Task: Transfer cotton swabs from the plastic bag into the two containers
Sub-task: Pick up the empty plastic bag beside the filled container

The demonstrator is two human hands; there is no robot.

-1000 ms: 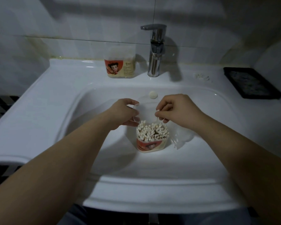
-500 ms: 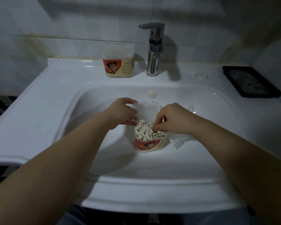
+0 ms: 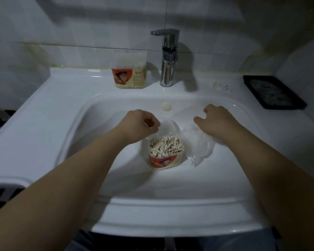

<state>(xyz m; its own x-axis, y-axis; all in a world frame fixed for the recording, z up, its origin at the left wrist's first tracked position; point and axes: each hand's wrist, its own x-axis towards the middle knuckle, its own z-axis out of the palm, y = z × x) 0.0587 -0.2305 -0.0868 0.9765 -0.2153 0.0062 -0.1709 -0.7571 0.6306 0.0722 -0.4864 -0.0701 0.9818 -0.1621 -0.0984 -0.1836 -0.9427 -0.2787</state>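
A chrome faucet [image 3: 168, 57] stands at 12 o'clock on the white glossy surface [image 3: 76, 84] behind the sink [image 3: 170, 192], and a closed container [image 3: 129, 73] with a red and cream label sits just beside it at 11 o'clock; a flat black rectangular tray [image 3: 274, 92] lies at 2 o'clock, well apart, and a small round overflow cap [image 3: 166, 106] marks the basin's far wall. Both forearms reach in from 6 o'clock and nothing blocks the opening of the open container [image 3: 164, 161], which stands upright in the middle of the basin. It is a squat, clear plastic tub with rounded corners and the same red label, its translucent lid [image 3: 168, 126] tipped up at 12 o'clock. The left hand [image 3: 140, 124], at its 10 o'clock, has its fingers curled and pinching the lid's edge. The cotton swabs [image 3: 166, 145] stand packed on end, pale tips up, filling the tub to the brim. The plastic bag [image 3: 198, 147], crinkled and clear, lies touching the tub at 3 o'clock; the right hand [image 3: 217, 121] hovers over its far end with fingers loose and released, thumb spread
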